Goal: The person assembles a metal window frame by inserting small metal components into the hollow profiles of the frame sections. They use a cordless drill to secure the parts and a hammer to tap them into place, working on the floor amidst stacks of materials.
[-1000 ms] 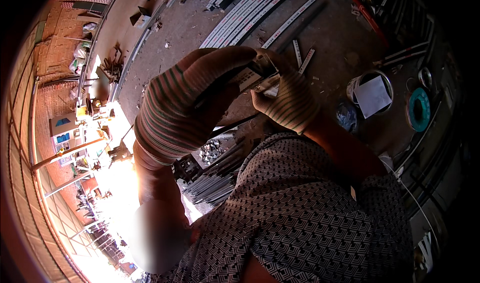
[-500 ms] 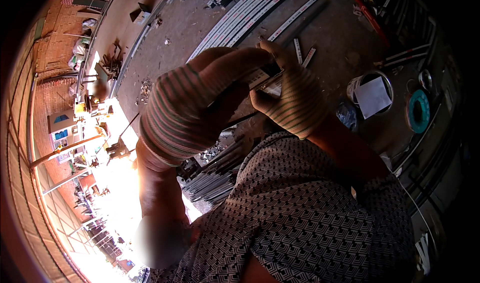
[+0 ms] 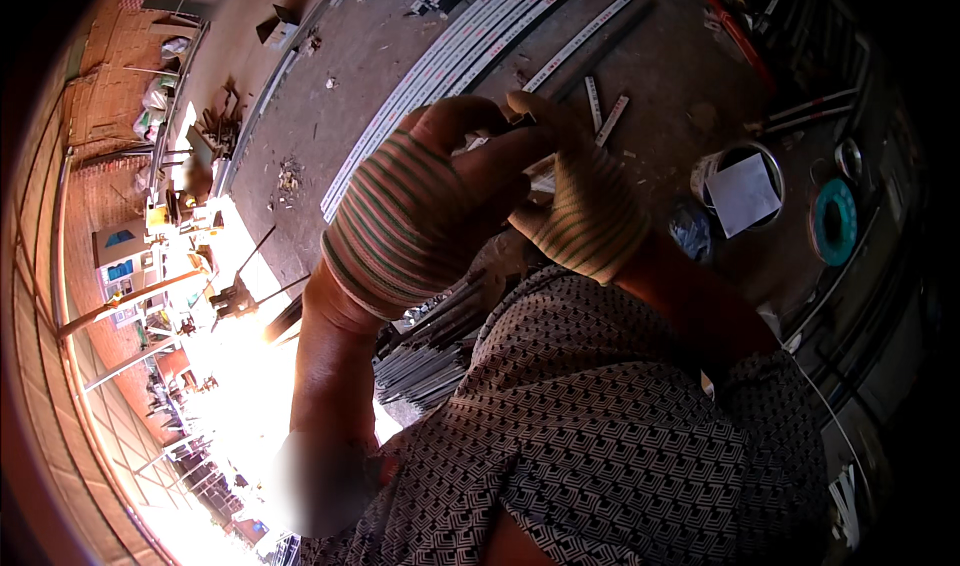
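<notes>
My left hand [image 3: 415, 211], in a knit glove with green stripes, is closed, its thumb and fingers brought together in a pinch. My right hand [image 3: 590, 201], in a matching striped glove, curls toward it so that the fingertips of both meet. Between them the edge of a small dark piece [image 3: 522, 121] shows; the fingers cover most of it, and its kind cannot be made out. Under the hands lies a bundle of thin dark bars [image 3: 425, 366].
Long bars with white printed faces [image 3: 450, 76] lie on the floor ahead, with two short pieces [image 3: 612, 121] near my right hand. To the right stand a round tin [image 3: 705, 178] with a white sheet [image 3: 745, 194] on it, a teal ring [image 3: 835, 221] and a red tool [image 3: 740, 41].
My left hand has shifted slightly right and turned, its fingers now bent closer to my right hand. The dark piece with a pale face, seen between the hands before, is now mostly covered.
</notes>
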Available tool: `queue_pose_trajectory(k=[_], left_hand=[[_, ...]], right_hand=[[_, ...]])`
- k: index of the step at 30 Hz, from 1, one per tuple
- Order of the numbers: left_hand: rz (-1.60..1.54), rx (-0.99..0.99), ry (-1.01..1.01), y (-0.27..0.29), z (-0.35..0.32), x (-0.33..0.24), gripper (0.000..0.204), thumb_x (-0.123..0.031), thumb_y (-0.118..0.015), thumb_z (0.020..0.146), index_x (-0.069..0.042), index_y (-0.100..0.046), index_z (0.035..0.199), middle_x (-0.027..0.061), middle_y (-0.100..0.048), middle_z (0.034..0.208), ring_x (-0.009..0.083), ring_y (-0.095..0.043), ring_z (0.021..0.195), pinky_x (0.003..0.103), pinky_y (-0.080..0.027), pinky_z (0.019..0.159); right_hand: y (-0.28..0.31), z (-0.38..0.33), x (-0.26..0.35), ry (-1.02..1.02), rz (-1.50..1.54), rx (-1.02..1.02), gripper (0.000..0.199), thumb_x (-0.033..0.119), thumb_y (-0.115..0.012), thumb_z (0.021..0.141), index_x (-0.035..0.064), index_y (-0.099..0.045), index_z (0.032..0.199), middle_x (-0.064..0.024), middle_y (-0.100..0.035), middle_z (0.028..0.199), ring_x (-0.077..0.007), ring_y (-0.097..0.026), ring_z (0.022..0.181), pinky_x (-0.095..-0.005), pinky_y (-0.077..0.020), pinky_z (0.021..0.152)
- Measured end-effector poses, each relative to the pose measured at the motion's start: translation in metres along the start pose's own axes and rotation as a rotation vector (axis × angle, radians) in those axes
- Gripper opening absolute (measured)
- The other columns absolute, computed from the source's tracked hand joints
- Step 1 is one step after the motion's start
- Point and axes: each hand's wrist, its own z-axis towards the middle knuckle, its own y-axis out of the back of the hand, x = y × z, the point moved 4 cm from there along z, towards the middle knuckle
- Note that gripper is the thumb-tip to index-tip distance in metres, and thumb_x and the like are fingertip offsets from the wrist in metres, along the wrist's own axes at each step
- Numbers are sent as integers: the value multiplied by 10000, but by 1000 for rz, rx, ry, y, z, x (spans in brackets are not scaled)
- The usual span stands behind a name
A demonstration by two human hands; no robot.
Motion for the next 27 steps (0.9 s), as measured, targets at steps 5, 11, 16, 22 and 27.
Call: queue_pose_trajectory(k=[5, 11, 16, 22, 27], left_hand=[[65, -61, -80, -1, 4, -1, 514, -76, -830, 774, -127, -683, 1264, 147, -599, 1304, 310, -691, 1074, 379, -599, 865], [-49, -334, -79, 16, -19, 5, 597, -334, -801, 860, -73, -600, 1358, 167, -635, 1283, 308, -649, 1174, 396, -541, 968], [112, -709, 213, 50, -99, 9, 513, -371, -626, 1012, 54, -605, 1297, 167, -654, 1267, 291, -638, 1182, 419, -494, 1036], [750, -1223, 823, 83, -260, 32, 476, -216, -573, 1050, 70, -467, 1415, 157, -542, 1403, 242, -559, 1256, 329, -473, 1040], [103, -1822, 918, 47, -370, 95, 518, -323, -563, 1034, 27, -507, 1412, 155, -582, 1382, 272, -561, 1265, 428, -417, 1117]], right_hand=[[-1, -8, -9, -42, 121, 91, 897, 165, -833, 815, 15, -281, 1506, -222, -568, 1293, -346, -644, 1156, -439, -555, 966], [16, -7, 3, -239, 444, 143, 872, 267, -778, 898, 11, -254, 1547, -222, -517, 1378, -319, -561, 1286, -462, -491, 1049], [17, -1, 4, -271, 395, 85, 720, 412, -655, 980, 1, -368, 1496, -209, -539, 1379, -272, -554, 1277, -413, -463, 1059], [8, 10, 9, -288, 388, -39, 619, 509, -487, 1039, -19, -537, 1360, -158, -633, 1220, -231, -587, 1195, -385, -474, 1031], [3, 11, 13, -208, 268, -106, 675, 563, -373, 1058, -43, -586, 1266, -145, -638, 1167, -222, -622, 1117, -384, -486, 1033]])
